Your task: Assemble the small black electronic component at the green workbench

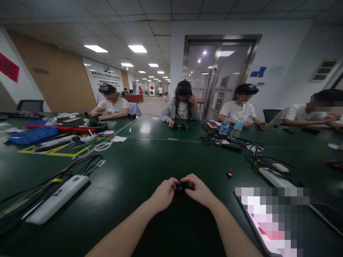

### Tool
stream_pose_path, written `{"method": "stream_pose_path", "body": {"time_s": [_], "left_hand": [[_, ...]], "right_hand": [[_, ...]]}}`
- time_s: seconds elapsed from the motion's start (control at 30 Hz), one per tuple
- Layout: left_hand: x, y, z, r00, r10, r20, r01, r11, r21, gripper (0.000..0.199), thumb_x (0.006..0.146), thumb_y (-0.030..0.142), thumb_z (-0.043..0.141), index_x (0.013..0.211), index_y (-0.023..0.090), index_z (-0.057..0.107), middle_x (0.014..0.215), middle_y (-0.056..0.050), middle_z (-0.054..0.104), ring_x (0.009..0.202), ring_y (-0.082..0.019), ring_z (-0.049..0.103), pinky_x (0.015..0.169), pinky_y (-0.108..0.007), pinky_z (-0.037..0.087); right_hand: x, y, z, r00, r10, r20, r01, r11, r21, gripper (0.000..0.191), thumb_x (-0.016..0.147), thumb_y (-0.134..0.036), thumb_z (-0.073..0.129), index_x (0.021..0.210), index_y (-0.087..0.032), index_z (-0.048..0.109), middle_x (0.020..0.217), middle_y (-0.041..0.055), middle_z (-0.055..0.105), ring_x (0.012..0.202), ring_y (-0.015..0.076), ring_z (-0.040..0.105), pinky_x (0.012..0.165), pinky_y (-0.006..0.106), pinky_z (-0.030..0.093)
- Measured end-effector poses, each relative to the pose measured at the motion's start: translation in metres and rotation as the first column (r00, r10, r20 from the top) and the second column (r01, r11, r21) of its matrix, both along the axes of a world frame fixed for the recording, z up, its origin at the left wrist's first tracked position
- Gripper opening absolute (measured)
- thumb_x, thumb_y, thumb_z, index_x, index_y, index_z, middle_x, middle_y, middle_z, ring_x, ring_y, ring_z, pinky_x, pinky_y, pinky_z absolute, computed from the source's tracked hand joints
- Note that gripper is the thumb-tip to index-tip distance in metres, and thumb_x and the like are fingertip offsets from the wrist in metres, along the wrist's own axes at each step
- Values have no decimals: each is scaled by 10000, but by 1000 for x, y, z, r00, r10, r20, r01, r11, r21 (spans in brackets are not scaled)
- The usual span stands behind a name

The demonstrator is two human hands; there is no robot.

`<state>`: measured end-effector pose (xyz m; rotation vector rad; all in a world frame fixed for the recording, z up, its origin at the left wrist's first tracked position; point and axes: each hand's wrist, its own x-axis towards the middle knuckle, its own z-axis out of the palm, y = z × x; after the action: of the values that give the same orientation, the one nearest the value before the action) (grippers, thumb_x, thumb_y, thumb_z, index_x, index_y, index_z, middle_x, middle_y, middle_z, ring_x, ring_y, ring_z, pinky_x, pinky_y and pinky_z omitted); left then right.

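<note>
A small black object point(181, 186) with faint pale markings is held between my two hands, low over the green table point(150, 162); its kind is too small and dark to make out. My left hand point(164, 193) pinches its left end between thumb and fingers. On the other side, my right hand point(197, 190) closes thumb and fingertips round the right end. Part of the object is hidden behind the fingers. To the right of my hands lies a tiny red and black item point(229, 173) on the table.
A white power strip point(57, 200) with cables lies left, another point(277, 177) right. A blurred-out screen device point(264, 217) is near right. Blue trays point(33, 135) and wires sit far left. Water bottles point(224, 126) stand back right. Several people point(184, 103) wearing headsets sit across the table.
</note>
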<state>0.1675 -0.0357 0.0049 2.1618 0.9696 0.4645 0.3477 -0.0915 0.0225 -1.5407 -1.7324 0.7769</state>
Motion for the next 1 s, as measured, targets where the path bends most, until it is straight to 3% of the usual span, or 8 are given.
{"method": "stream_pose_path", "body": {"time_s": [0.2, 0.47, 0.6, 1.0], "left_hand": [[0, 2, 1, 1000, -4, 9, 4, 1000, 5, 302, 785, 177, 305, 1009, 235, 499, 932, -11, 550, 863, -126, 501, 768, -260, 392], [2, 1, 5, 999, 10, 50, -14, 996, 91, 298, 786, 160, 324, 1026, 238, 483, 915, -4, 552, 850, -119, 509, 763, -249, 406], [1, 0, 8, 1000, -28, 13, 27, 997, 68, 294, 792, 169, 343, 1047, 233, 475, 956, -12, 559, 870, -124, 525, 774, -250, 416], [-1, 4, 6, 1000, -14, 8, 14, 999, 37, 396, 785, 167, 363, 1178, 215, 376, 1027, -35, 576, 948, -137, 534, 827, -268, 413]], "right_hand": [[-8, -2, 1, 997, 28, 68, -26, 999, -34, 275, 661, -222, 604, 931, -267, 587, 997, 5, 475, 855, 164, 501, 746, 310, 414], [-11, 3, -6, 991, -9, 131, 14, 999, -36, 215, 700, -213, 571, 907, -267, 595, 977, -9, 499, 865, 164, 508, 762, 315, 413], [-13, 3, -5, 992, -13, 126, 19, 999, -50, 200, 723, -218, 547, 911, -270, 590, 987, -10, 503, 882, 164, 508, 770, 315, 417], [-18, 3, -2, 985, -5, 173, -4, 999, 48, 190, 757, -186, 492, 916, -271, 555, 995, 11, 512, 931, 187, 497, 792, 328, 419]]}}
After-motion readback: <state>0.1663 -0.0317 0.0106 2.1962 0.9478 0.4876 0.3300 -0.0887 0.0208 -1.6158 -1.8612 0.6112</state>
